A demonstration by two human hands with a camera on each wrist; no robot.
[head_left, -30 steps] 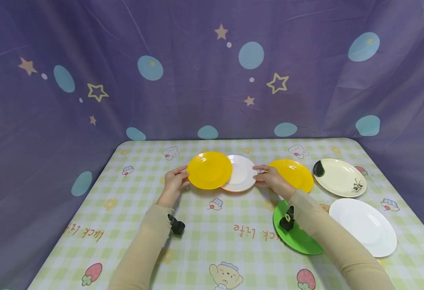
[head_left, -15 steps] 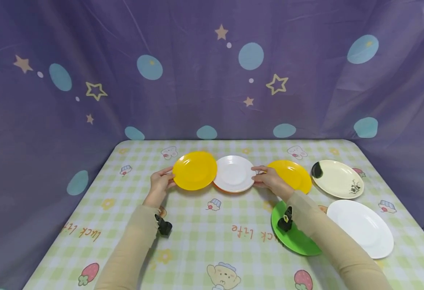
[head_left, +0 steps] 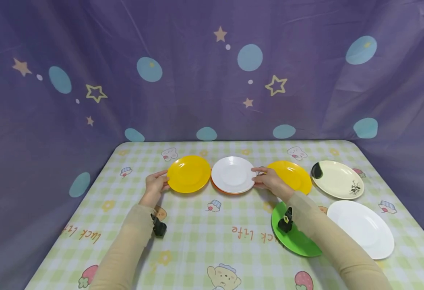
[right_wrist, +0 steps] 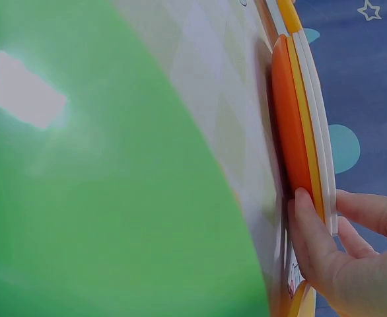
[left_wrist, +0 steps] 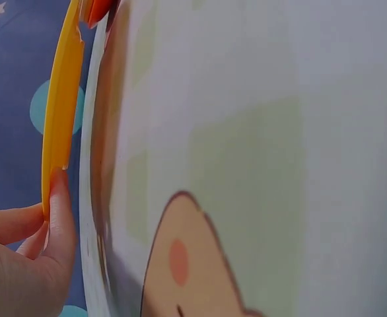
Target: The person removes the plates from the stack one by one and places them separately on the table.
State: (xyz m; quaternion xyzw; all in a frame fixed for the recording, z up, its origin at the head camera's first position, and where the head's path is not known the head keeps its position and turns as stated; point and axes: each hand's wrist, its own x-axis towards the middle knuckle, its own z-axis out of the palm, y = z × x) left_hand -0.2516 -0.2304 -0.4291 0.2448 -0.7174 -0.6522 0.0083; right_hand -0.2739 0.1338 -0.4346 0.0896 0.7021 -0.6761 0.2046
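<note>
My left hand (head_left: 154, 186) pinches the left rim of a yellow plate (head_left: 189, 174). In the left wrist view that plate (left_wrist: 60, 112) is held a little above the tablecloth, thumb on one face and fingers on the other. My right hand (head_left: 272, 182) grips the right edge of a small stack with a white plate (head_left: 232, 175) on top. Seen edge-on in the right wrist view, the stack has an orange plate (right_wrist: 290, 119) at the bottom, a yellow layer and white layers above it. Only a narrow gap parts the two hands' plates in the head view.
Right of the stack lie another yellow plate (head_left: 290, 176), a cream patterned plate (head_left: 336, 180), a white oval plate (head_left: 360, 229) and a green plate (head_left: 295, 239), partly under my right forearm. A checked tablecloth (head_left: 193, 245) covers the table; a purple curtain (head_left: 197, 104) hangs behind.
My left hand has carried the yellow plate left, from overlapping the white plate to beside it, baring the stack's top. The right hand still grips the stack in about the same place.
</note>
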